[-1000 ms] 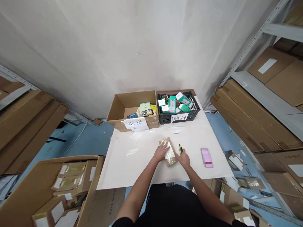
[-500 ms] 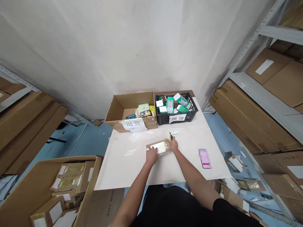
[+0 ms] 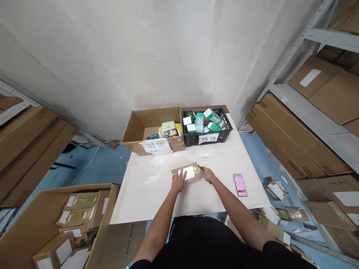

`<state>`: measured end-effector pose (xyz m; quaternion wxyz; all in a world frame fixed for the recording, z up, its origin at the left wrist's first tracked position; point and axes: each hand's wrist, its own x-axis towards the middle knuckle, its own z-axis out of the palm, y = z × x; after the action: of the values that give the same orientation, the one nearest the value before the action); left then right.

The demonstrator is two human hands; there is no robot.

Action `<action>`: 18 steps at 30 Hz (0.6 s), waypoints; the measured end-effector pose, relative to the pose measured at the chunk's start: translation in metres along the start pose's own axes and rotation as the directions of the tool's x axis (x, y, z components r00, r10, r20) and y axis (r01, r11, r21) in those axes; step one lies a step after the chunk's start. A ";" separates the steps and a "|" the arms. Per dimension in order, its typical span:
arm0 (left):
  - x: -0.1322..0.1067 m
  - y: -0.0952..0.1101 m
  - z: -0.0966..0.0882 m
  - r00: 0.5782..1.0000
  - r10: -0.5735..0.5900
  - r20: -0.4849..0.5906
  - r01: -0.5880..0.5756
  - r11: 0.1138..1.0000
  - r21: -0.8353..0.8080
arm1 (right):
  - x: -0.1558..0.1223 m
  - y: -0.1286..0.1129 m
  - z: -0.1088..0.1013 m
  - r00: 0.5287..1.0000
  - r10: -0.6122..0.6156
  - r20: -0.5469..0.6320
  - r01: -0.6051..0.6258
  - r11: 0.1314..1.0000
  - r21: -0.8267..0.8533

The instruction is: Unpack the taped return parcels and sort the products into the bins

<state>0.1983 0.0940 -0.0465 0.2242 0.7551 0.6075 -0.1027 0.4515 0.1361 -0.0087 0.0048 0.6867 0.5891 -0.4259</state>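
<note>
A small taped cardboard parcel [image 3: 193, 170] with a white label lies on the white table. Across its left part my left hand [image 3: 178, 181] rests flat, fingers spread over the label. My right hand [image 3: 207, 175] is closed around a black and yellow box cutter [image 3: 200, 167], whose front end is at the parcel's right edge. Whether the blade touches the tape is too small to tell. A phone [image 3: 240, 185] with a pink screen, partly blurred, lies to the right of my right hand.
An open carton [image 3: 129, 143] with small packs and a black crate [image 3: 193, 140] of green-white boxes stand at the back. Clear plastic scraps [image 3: 152, 179] lie on the table's left. A large carton [image 3: 108, 209] of parcels stands lower left; shelving [image 3: 286, 98] is at right.
My right hand has turned the box cutter from pointing away to pointing at the parcel's right edge. My left hand's fingers have spread out on the parcel. The view has shifted slightly.
</note>
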 end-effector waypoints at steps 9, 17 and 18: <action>-0.004 0.002 -0.004 1.000 -0.020 -0.009 0.020 0.999 -0.037 | -0.014 0.038 -0.009 0.990 -0.045 0.137 0.037 0.998 0.059; 0.014 0.002 -0.033 0.995 -0.055 -0.078 0.050 0.996 -0.068 | -0.036 0.106 0.057 0.947 0.308 -0.089 -0.215 0.815 0.539; 0.017 -0.001 -0.037 0.993 -0.058 -0.102 0.051 0.997 -0.063 | -0.039 0.109 0.066 0.938 0.332 -0.102 -0.226 0.807 0.546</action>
<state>0.1976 0.1262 -0.0217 0.2123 0.7354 0.6415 -0.0512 0.5045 0.0375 -0.0817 -0.1774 0.7788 0.3394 -0.4967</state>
